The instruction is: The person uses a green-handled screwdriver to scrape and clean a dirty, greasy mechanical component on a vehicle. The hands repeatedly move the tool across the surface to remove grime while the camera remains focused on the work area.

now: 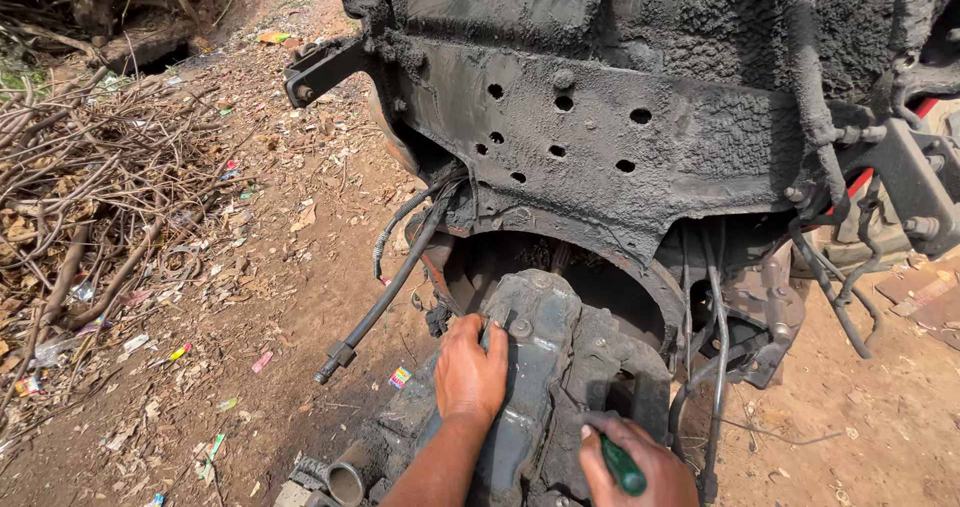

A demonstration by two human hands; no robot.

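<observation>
The left hand (470, 372) lies flat on the greasy housing (535, 387), gripping nothing; the right hand (635, 467) clutches a green-handled tool (622, 465) (tip hidden), which could slip on grime.

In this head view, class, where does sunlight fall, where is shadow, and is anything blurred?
Head view: hard sun lights the dirt ground and both hands; deep shadow fills the cavity behind the greasy housing; the frame edges bend slightly; focus looks sharp throughout.
</observation>
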